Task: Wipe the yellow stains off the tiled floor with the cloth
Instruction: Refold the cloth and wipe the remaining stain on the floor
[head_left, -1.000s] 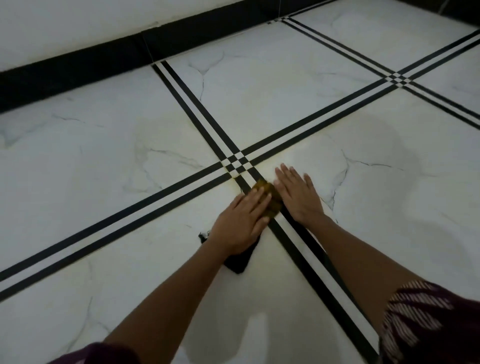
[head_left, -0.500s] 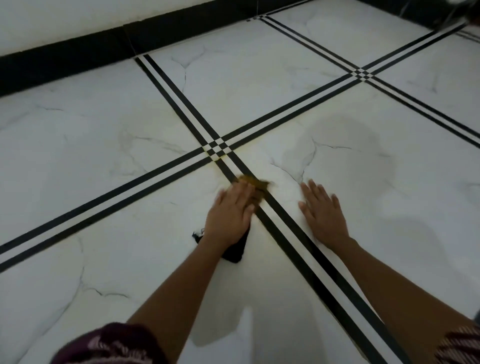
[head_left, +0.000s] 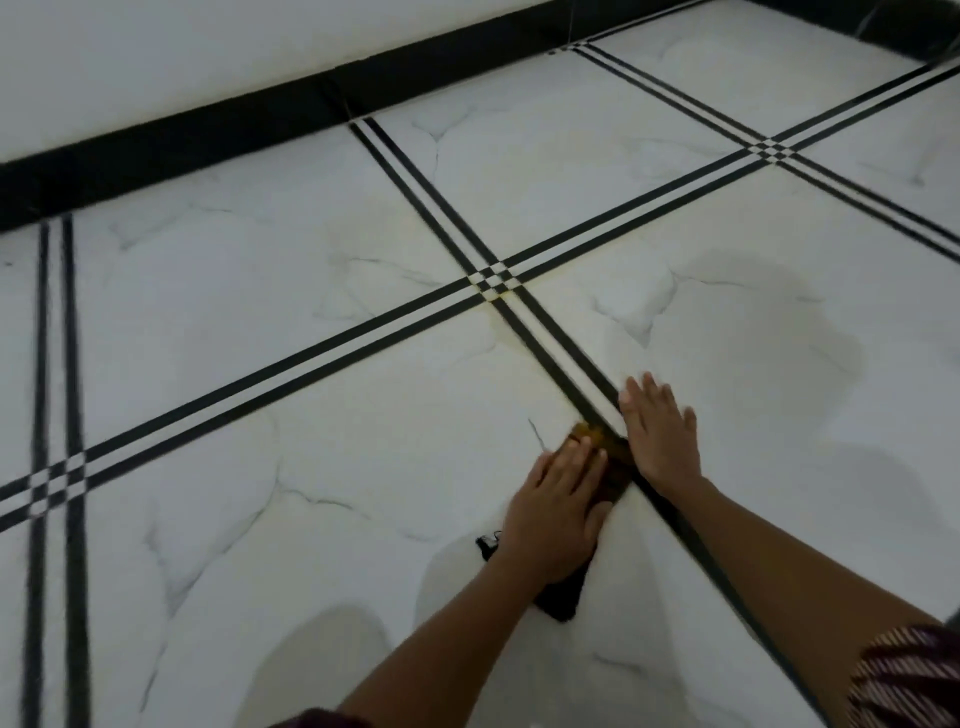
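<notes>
1. Clearly mid-wipe: left hand (head_left: 558, 512) pressed flat, palm down, on the cloth (head_left: 605, 470), fingers spread over it and not curled round it, so pinning it to the tiled floor (head_left: 363, 441) without a closed grip.
2. Cloth dark, lying at the near side of the black double stripe (head_left: 550, 338) that runs from near right to far left; its far tip stained mustard yellow (head_left: 587, 431) and touching the stripe's edge, its near end poking out dark beyond the wrist.
3. Right hand (head_left: 657, 434) empty, open and flat on the floor just right of the cloth, fingers pointing far, most likely there as a brace.
4. Done so far, judging by the yellow soaked into the cloth tip: at least some stain lifted already.
5. Left to do: a faint yellow tinge along the stripe's left edge (head_left: 511, 332), between the cloth and the checkered crossing (head_left: 493, 280), with a touch of yellow right at that crossing.
6. Elsewhere hard to judge: large greyish patches on the right-hand tiles (head_left: 753, 312) and near the bottom edge, possibly damp or shadowed, none clearly yellow.
7. Probably somewhere past the start but not finished, with the stretch of stripe far of the cloth the obvious remaining part.
</notes>
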